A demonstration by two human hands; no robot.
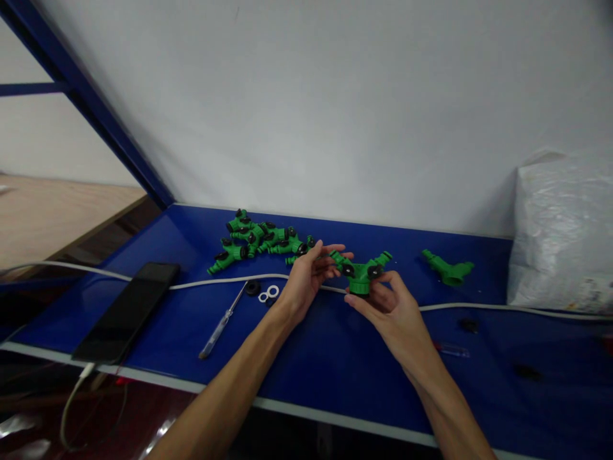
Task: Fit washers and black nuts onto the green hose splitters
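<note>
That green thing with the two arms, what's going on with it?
A person is holding the forked green piece up over the blue table with their right hand. Their left hand is open right beside it; I can't tell if it's touching. More green pieces lie in a group towards the wall, and a screwdriver lies left of the hands.

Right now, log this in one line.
right hand: holds green Y hose splitter; left hand: open beside it, contact unclear; table: screwdriver
</note>
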